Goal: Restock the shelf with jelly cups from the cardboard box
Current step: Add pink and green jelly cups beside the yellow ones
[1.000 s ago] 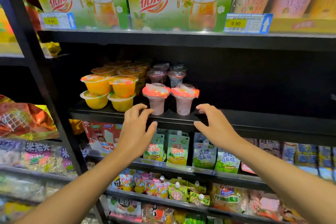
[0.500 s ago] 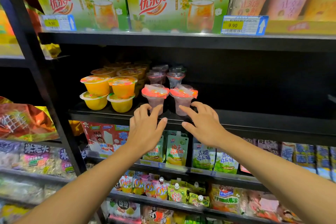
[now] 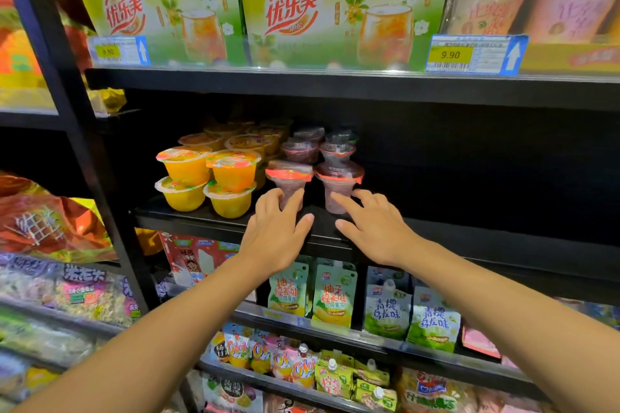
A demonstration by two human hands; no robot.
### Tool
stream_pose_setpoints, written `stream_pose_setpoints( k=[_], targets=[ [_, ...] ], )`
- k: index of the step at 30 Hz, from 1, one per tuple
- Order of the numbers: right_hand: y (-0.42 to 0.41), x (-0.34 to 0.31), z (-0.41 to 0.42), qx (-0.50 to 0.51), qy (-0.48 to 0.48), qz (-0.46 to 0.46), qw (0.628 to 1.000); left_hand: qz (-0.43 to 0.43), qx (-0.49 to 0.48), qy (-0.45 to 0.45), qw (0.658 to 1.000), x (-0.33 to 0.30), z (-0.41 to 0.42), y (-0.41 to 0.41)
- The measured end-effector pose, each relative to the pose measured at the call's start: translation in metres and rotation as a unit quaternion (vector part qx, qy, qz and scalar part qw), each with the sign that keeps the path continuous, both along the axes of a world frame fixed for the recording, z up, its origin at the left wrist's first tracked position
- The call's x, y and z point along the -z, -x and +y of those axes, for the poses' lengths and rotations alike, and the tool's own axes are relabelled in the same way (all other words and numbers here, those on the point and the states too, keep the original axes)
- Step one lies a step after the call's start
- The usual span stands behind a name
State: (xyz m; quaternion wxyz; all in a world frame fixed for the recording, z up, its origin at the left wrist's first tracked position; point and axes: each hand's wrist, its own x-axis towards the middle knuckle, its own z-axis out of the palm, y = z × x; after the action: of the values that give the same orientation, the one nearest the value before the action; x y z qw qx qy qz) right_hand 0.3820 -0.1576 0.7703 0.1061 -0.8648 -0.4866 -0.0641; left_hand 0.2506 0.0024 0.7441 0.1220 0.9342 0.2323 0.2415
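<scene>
Jelly cups: two red-lidded cups (image 3: pixel 288 185) (image 3: pixel 337 189) set at shelf (image 3: pixel 214 221) front, orange cups (image 3: pixel 208 179) stacked left | left hand (image 3: pixel 275 233) spread, nothing gripped | right hand (image 3: pixel 374 228) spread, nothing gripped

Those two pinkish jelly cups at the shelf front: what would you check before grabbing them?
1. Left hand empty, fingers spread: ok.
2. Right hand empty: ok.
3. Left pinkish jelly cup upright, lid on: ok.
4. Right pinkish jelly cup upright: ok.
5. Stacked yellow jelly cups beside them steady: ok, close though.
6. Fingertips touching the cups: cannot tell.
</scene>
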Motion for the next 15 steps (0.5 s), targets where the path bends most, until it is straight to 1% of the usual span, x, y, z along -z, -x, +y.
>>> stream_pose_setpoints(
  k=[3, 8, 11, 15],
  targets=[
    [-0.006, -0.002, 0.006, 0.004, 0.026, -0.023, 0.999, 0.013, -0.009, -0.017, 1.0, -0.002, 0.009, -0.004],
    [-0.013, -0.003, 0.018, 0.01, 0.038, -0.016, 0.999, 0.041, -0.03, -0.045, 0.998, -0.003, 0.02, -0.01],
    [-0.018, 0.0, 0.025, 0.011, 0.04, -0.016, 0.999, 0.062, -0.04, -0.047, 0.996, -0.003, 0.023, -0.016],
    [-0.026, 0.001, 0.033, 0.011, 0.043, 0.005, 0.999, 0.085, -0.041, -0.047, 0.994, -0.006, 0.026, -0.024]
  ],
)
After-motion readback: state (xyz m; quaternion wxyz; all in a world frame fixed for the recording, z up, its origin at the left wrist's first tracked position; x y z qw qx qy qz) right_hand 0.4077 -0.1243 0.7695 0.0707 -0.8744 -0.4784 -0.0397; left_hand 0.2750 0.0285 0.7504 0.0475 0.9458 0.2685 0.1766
